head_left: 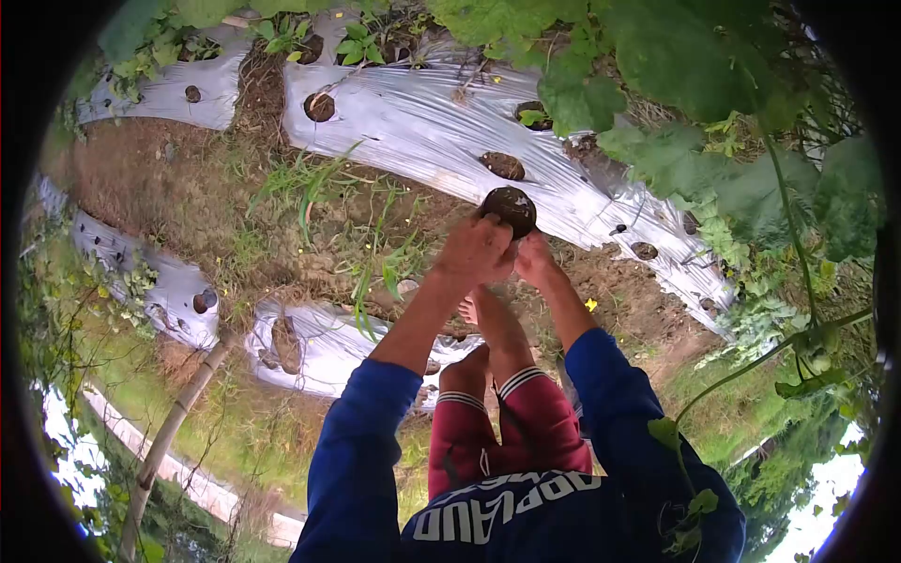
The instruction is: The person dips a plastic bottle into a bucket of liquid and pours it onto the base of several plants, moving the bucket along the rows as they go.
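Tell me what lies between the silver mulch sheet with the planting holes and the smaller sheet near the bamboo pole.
In the head view, a strip of bare brown soil with tufts of green grass separates the holed silver sheet from the smaller sheet.

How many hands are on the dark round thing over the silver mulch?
2: the left hand grips the dark round thing from its lower left, and the right hand holds it from below.

Silver mulch film point(422, 122) lies in strips over soil beds, punched with round planting holes point(319, 106). Small seedlings point(355, 42) stand in holes near the top. Grass point(314, 188) and bare soil point(141, 169) fill the furrow between strips. Broad vine leaves point(676, 56) hang at right; a bamboo pole point(174, 427) leans at lower left
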{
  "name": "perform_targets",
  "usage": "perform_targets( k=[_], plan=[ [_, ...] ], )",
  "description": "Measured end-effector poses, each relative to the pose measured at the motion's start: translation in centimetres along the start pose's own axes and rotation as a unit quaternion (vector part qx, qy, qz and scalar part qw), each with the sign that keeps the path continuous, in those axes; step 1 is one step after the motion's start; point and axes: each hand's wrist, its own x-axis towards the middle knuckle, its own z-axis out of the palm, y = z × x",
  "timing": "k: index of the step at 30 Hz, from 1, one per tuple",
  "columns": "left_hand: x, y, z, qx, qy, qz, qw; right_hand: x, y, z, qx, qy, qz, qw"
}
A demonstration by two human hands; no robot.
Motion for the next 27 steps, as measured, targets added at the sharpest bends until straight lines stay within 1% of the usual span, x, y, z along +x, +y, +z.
perform_targets(
  k=[1, 2, 3, 5, 6, 8, 9, 11, 12, 14, 15, 17, 18, 19, 21, 23, 25, 26, 27],
  plan=[
    [1.1, -0.8, 1.2, 0.015, -0.013, 0.015, 1.0, 0.2, -1.0, 0.1, 0.015, 0.023, 0.005, 1.0],
    [2.1, -1.5, 2.4, 0.029, -0.027, 0.031, 0.999, 0.3, -1.9, 0.3, 0.016, 0.027, 0.008, 0.999],
    [3.5, -1.9, 3.1, 0.027, -0.027, 0.029, 0.999, 0.4, -3.0, 0.7, 0.014, 0.049, 0.016, 0.999],
    [6.3, -2.2, 3.7, 0.046, -0.175, -0.046, 0.982, 0.7, -4.7, 1.2, 0.007, 0.091, 0.034, 0.995],
    [7.6, -2.2, 3.9, 0.045, -0.176, -0.048, 0.982, 1.2, -5.1, 0.7, 0.007, 0.092, 0.036, 0.995],
    [9.8, -2.3, 3.9, 0.014, -0.201, -0.103, 0.974, 2.1, -5.7, -0.3, -0.046, 0.046, 0.044, 0.997],
    [10.5, -2.6, 4.2, 0.014, -0.202, -0.103, 0.974, 2.1, -6.2, -0.1, -0.045, 0.046, 0.045, 0.997],
    [11.3, -2.8, 4.6, 0.012, -0.249, -0.117, 0.961, 1.8, -6.8, 0.1, -0.06, 0.06, 0.044, 0.995],
    [11.4, -2.8, 4.8, 0.014, -0.251, -0.12, 0.961, 1.7, -6.8, 0.2, -0.059, 0.058, 0.047, 0.996],
    [11.1, -2.8, 4.7, 0.027, -0.245, -0.127, 0.961, 1.7, -6.9, 0.8, -0.006, 0.07, 0.037, 0.997],
    [10.7, -2.9, 4.4, 0.034, -0.244, -0.135, 0.96, 1.9, -6.8, 0.7, -0.007, 0.061, 0.042, 0.997],
    [9.2, -2.9, 3.8, 0.022, -0.153, -0.086, 0.984, 2.4, -6.0, -0.5, 0.115, -0.017, 0.028, 0.993],
    [8.3, -3.1, 3.2, 0.002, -0.087, -0.047, 0.995, 1.9, -5.7, -0.2, 0.126, -0.147, -0.073, 0.978],
    [7.6, -3.3, 2.5, 0.009, -0.087, -0.053, 0.995, 2.0, -5.4, 0.4, 0.126, -0.155, -0.068, 0.978],
    [6.4, -3.3, 1.0, -0.022, -0.099, -0.067, 0.993, 2.2, -5.7, 1.6, 0.134, -0.053, -0.053, 0.988],
    [4.8, -3.6, -0.7, -0.03, -0.083, -0.077, 0.993, 3.3, -4.3, 1.2, 0.116, -0.047, -0.04, 0.991],
    [3.7, -4.1, -3.0, -0.014, -0.081, -0.077, 0.994, 3.1, -4.6, 3.2, 0.037, 0.024, 0.02, 0.999],
    [3.1, -4.4, -4.3, -0.015, -0.079, -0.078, 0.994, 3.1, -4.7, 4.8, 0.027, 0.065, 0.047, 0.996],
    [3.0, -4.6, -6.2, -0.025, -0.068, -0.086, 0.994, 3.4, -4.4, 5.9, 0.025, 0.065, 0.047, 0.996]
  ],
)
